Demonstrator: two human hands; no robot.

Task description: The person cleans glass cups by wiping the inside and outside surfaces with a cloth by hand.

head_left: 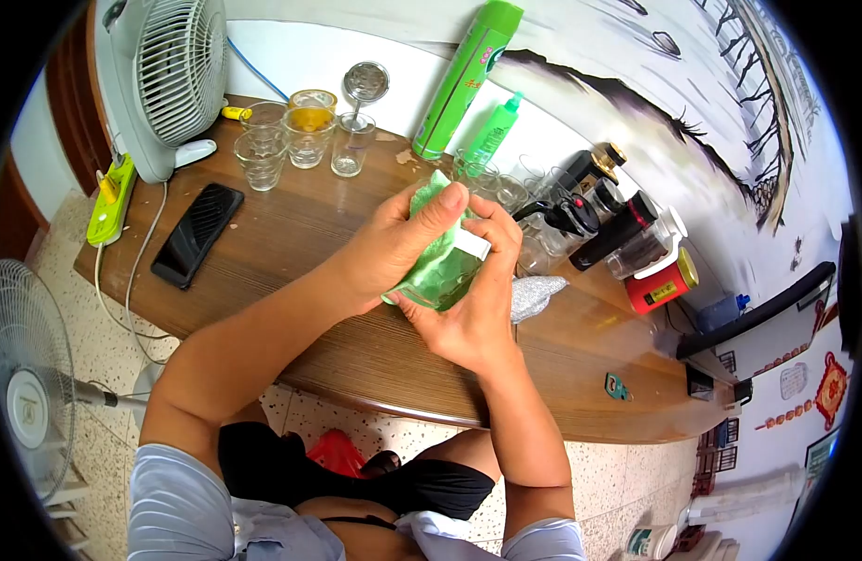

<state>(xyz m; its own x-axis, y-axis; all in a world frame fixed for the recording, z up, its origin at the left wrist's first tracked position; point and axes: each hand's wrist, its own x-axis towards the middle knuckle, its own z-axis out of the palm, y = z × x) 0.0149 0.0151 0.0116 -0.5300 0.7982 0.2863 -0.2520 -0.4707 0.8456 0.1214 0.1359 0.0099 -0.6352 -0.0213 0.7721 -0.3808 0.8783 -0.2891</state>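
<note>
Both of my hands are raised over the front of the wooden table, close together. My left hand [398, 238] grips a bright green cloth [431, 222], thumb on top. Fingers wrapped, my right hand [482, 304] holds a clear glass vessel [445, 285] with a white patch [472, 244] near its upper side. Green shows through the glass; whether the cloth is inside or only behind it, I cannot tell. Just right of my right hand lies a crumpled silvery-grey thing [536, 297]. Several drinking glasses [510, 194] stand beyond my fingers, partly hidden.
At the back left stand more glasses [261, 159], one holding amber liquid. A phone [197, 234], power strip [111, 201] and fan [174, 75] are leftward. A green spray can [468, 79], pump bottle [493, 134], black-handled pot [562, 217] and red tin [662, 282] line the wall.
</note>
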